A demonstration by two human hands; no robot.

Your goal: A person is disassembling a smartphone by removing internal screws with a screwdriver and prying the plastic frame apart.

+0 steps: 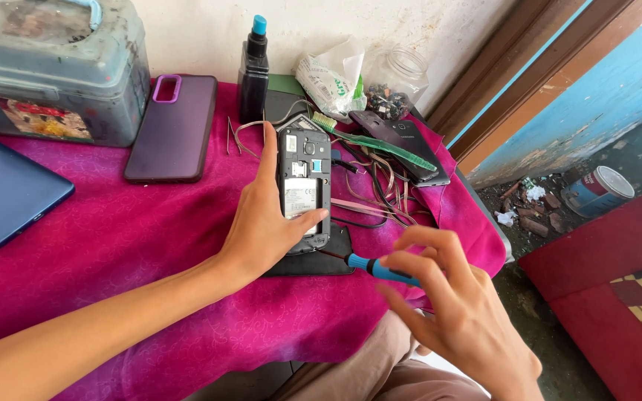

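The left hand (265,223) grips by its edges a light, rigid, fragile opened phone (304,186); beside it, the right hand (447,297) pinches a slim blue-handled screwdriver (380,269).

Open magenta cloth (150,252) lies at seven to nine o'clock of the opened phone (304,186), free for a hand to pass. At one to three o'clock, tangled cables (380,194), a toothbrush (373,142) and a dark phone (403,145) crowd the way. At twelve stands a bottle (254,70); at eleven, a purple phone (174,130) and box (53,70).
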